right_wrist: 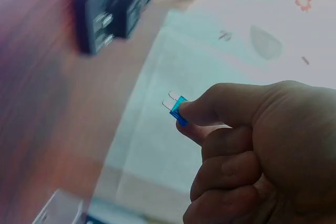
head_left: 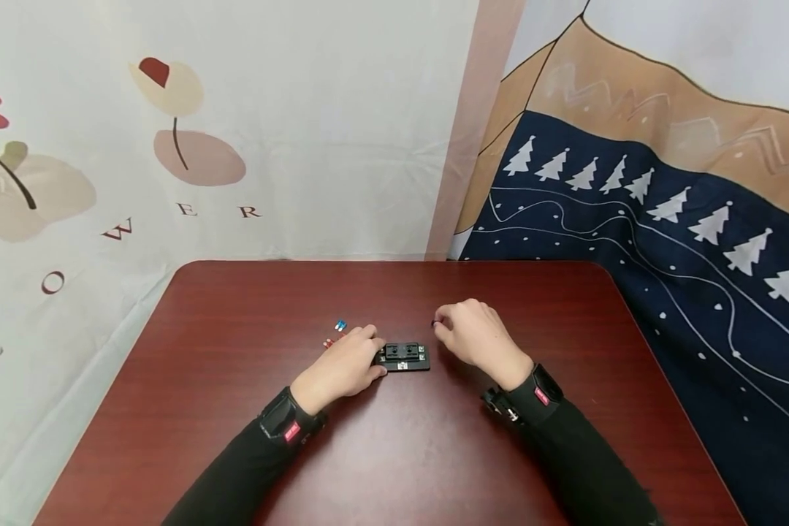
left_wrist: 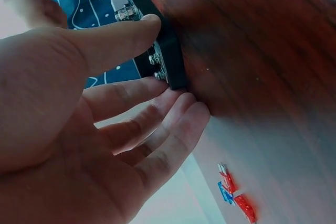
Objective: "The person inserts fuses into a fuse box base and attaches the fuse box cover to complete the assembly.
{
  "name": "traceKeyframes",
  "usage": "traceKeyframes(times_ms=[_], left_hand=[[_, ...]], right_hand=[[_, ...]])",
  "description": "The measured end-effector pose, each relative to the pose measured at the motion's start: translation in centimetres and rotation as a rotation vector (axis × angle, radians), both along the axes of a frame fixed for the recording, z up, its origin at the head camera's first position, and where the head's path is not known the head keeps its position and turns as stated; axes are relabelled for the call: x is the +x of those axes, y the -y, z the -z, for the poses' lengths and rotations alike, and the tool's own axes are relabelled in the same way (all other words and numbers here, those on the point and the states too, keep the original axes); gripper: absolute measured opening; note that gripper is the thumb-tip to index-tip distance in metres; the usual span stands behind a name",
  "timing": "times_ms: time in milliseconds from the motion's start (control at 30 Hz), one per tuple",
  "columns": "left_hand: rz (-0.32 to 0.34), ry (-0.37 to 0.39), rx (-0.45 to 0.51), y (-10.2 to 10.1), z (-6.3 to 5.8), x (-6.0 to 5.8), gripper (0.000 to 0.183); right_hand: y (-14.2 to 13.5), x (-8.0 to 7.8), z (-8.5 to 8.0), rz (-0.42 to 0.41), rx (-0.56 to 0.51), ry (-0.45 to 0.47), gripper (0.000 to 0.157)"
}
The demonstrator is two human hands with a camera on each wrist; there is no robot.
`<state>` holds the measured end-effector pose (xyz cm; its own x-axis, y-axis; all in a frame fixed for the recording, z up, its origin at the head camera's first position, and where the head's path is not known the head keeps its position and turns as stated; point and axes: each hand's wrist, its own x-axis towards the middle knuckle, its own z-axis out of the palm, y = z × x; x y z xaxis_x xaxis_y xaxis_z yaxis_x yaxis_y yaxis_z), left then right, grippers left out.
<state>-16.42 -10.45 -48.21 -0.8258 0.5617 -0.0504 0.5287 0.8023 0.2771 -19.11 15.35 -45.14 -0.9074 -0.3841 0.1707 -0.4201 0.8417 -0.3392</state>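
Observation:
A black fuse block [head_left: 404, 358] with metal terminals lies on the table. My left hand [head_left: 345, 363] grips its left end, the thumb on one long side and the index finger at the other, as the left wrist view shows. To the right of the block, my right hand [head_left: 476, 332] is held up over the table. Between its thumb and index finger it pinches a blue blade fuse [right_wrist: 178, 110], whose two prongs point away from the fingers. The other fingers of that hand are curled in.
Beyond the left hand lie a loose blue fuse [head_left: 340, 325] and red fuses [head_left: 329, 342]. The reddish-brown table [head_left: 250, 292] ends at printed cloths hanging behind it. A clear, pale object [right_wrist: 60, 208] shows at the lower left of the right wrist view.

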Motion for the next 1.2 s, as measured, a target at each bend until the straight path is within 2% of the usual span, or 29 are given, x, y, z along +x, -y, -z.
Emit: traceKeyframes(times_ms=[200, 433, 733, 967, 1200], left_hand=[[0.0, 0.007, -0.005, 0.0, -0.2, -0.1, 0.044], [0.001, -0.02, -0.002, 0.1, -0.1, -0.2, 0.043], [0.009, -0.003, -0.002, 0.2, -0.3, -0.2, 0.042], [0.014, -0.027, -0.005, 0.0, -0.1, -0.5, 0.04], [0.006, -0.019, -0.009, 0.2, -0.1, -0.3, 0.042]], right_hand=[[1.8, 0.2, 0.2, -0.095, 0.051, -0.001, 0.012], [2.6, 0.3, 1.5, -0.149, 0.063, 0.036, 0.014], [3.0, 0.3, 2.1, -0.162, 0.08, -0.002, 0.007], [3.2, 0.3, 2.3, -0.171, 0.08, -0.082, 0.008], [3.5, 0.5, 2.7, -0.176, 0.104, -0.11, 0.009]])
